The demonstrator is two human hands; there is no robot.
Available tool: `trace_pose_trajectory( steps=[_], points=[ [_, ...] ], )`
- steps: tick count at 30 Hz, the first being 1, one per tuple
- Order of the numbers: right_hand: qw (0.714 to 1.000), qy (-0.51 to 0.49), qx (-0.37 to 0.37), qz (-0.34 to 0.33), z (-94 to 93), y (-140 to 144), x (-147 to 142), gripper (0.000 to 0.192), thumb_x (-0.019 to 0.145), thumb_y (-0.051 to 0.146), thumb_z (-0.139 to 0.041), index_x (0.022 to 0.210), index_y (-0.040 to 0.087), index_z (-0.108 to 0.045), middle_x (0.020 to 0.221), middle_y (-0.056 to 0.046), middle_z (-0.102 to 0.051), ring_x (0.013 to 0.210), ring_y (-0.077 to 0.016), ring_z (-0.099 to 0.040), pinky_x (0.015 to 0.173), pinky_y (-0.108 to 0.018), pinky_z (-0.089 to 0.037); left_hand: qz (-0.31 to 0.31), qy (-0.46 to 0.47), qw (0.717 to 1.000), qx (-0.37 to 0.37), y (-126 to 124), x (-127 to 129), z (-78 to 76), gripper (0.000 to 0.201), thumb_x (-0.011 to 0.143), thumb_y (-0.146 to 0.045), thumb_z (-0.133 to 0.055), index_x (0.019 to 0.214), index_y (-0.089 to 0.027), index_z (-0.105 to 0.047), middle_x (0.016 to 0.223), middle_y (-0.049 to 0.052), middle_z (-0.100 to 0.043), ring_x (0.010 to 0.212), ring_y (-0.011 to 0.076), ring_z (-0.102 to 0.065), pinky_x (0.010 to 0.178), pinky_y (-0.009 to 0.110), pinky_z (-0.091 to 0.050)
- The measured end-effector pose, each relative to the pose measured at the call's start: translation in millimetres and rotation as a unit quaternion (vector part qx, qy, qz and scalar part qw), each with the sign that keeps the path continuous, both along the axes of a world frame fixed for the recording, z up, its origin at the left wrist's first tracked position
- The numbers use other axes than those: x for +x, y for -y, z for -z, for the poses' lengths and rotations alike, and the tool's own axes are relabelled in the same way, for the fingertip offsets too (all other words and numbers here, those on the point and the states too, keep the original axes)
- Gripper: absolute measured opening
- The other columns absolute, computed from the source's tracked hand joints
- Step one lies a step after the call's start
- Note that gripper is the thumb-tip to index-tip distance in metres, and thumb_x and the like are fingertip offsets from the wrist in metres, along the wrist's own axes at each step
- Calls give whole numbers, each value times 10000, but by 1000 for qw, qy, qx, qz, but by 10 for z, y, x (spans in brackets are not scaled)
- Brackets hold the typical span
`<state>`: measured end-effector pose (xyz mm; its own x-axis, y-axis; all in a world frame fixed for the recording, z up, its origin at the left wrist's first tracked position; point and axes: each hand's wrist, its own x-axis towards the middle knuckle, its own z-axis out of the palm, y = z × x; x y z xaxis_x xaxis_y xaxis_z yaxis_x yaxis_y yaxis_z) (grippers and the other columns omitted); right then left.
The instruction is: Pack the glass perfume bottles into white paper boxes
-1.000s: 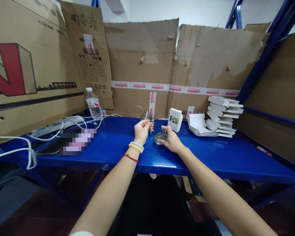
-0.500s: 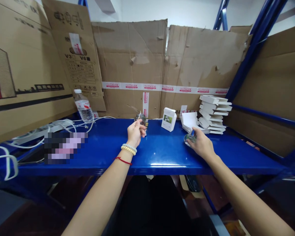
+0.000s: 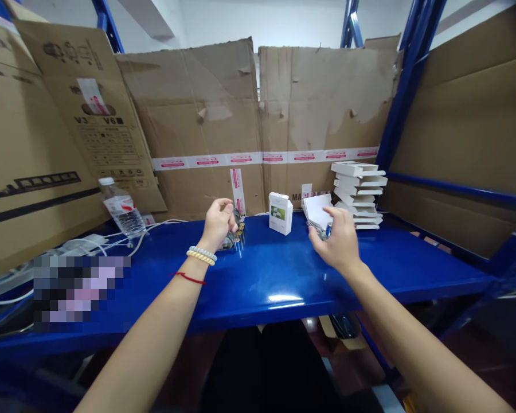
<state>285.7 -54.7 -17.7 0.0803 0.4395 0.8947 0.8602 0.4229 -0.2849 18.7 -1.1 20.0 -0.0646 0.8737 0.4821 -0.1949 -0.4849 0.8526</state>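
Blue worktop [image 3: 266, 275], cardboard-walled. Our left hand [image 3: 217, 223] grips a glass bottle [image 3: 234, 232], steadying it; right hand [image 3: 337, 241] closes on another beside the flat cartons [image 3: 316, 207].

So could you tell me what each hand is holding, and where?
The left hand grips a small glass bottle around its body; the right hand covers a clear object, its hold hidden.

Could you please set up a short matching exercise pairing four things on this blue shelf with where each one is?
Things:
1. water bottle
2. small white box
3. stack of flat white boxes
4. clear glass bottle

Places:
A. in the left hand
B. far right, by the blue post
C. far left, near the white cables
D. upright between the two hands

Pairs: 1-C, 2-D, 3-B, 4-A
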Motion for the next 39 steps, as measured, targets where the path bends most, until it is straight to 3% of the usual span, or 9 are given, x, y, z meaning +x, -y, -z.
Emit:
trace_pose_trajectory(
  steps=[4,9,12,18,22,25,28,32,39],
  points=[
    [988,-136,-53,-59,-142,-517,-379,560,695,271,-597,1224,160,-451,1169,-170,-551,1124,-314,-521,979,-494,-428,-15,-54,998,42,-172,132,-136,353,702,-309,-727,949,-172,-516,665,-25,-643,361,61,-480,419,222,-426],
    [957,-241,-150,-53,-52,-1153,-541,806,584,261,-668,1323,113,-382,1302,-221,-507,1248,-353,-468,1044,-494,-384,-32,-156,985,61,-277,285,144,553,849,-615,-477,497,-188,-486,348,-16,-425,331,86,-402,410,240,-356],
    [937,-258,-220,-81,76,-1281,-505,800,601,272,-668,1333,114,-387,1190,-183,-612,1109,-309,-595,968,-436,-460,33,-139,988,53,-209,347,249,675,848,-684,-392,383,-195,-407,505,80,-599,525,138,-577,593,282,-482],
    [956,-185,-196,-112,137,-1200,-459,477,670,281,-603,1129,171,-535,1095,-106,-662,953,-248,-628,869,-386,-485,222,24,973,-53,-70,413,187,863,828,-762,-52,1012,-165,-648,1152,178,-661,966,287,-670,760,425,-539],
    [962,-157,-196,-110,64,-1024,-524,372,664,351,-645,985,206,-526,895,-43,-658,812,-224,-611,748,-354,-483,138,-18,988,-71,-149,453,278,604,843,-672,-372,1156,-191,-559,1263,167,-586,1036,288,-640,775,395,-533],
    [967,-124,-208,-78,26,-910,-612,340,656,397,-673,872,216,-483,809,-30,-613,761,-223,-586,690,-340,-456,5,-101,993,-53,-205,502,400,509,686,-292,-693,1152,-173,-530,1266,164,-543,1034,263,-620,785,352,-527],
    [975,-92,-198,-47,15,-848,-685,347,651,420,-689,782,230,-430,777,-20,-569,738,-215,-555,659,-324,-426,-85,-211,973,27,-191,536,492,639,582,-80,-662,1192,-162,-489,1254,165,-502,1049,259,-597,817,362,-531],
    [981,-101,-164,-26,0,-803,-720,372,664,460,-674,718,240,-379,730,2,-519,705,-195,-517,626,-299,-395,-150,-357,908,159,-123,560,542,681,625,-120,-646,1267,-157,-422,1245,160,-473,1102,283,-566,959,451,-481],
    [978,-125,-165,-27,-95,-680,-799,413,690,535,-667,640,236,-387,668,-4,-492,662,-189,-501,619,-306,-384,-225,-440,853,169,-93,651,515,533,729,-231,-665,1208,-156,-443,1126,131,-537,1058,287,-598,877,415,-518]
  ],
)
